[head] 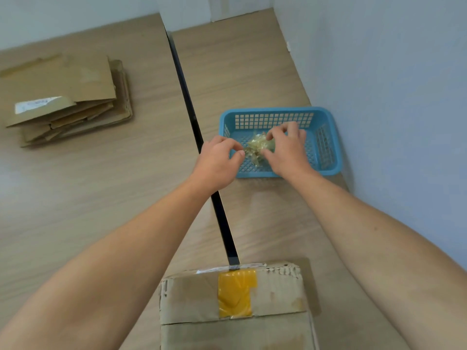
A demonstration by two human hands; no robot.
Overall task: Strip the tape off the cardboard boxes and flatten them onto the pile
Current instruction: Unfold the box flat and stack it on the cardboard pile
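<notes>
A crumpled wad of clear yellowish tape (257,147) hangs over the blue plastic basket (326,137). My left hand (219,162) pinches its left edge and my right hand (288,150) grips its right side from above. A brown cardboard box (278,294) stands at the bottom centre, close to me, with a yellow tape patch (236,294) across its top seam. A pile of flattened cardboard (65,99) lies at the far left of the wooden table.
Two wood-grain tabletops (101,185) meet at a dark gap (192,114) that runs from the back toward the box. A pale wall (394,97) borders the right table, just beyond the basket. A white label (35,104) shows on the pile.
</notes>
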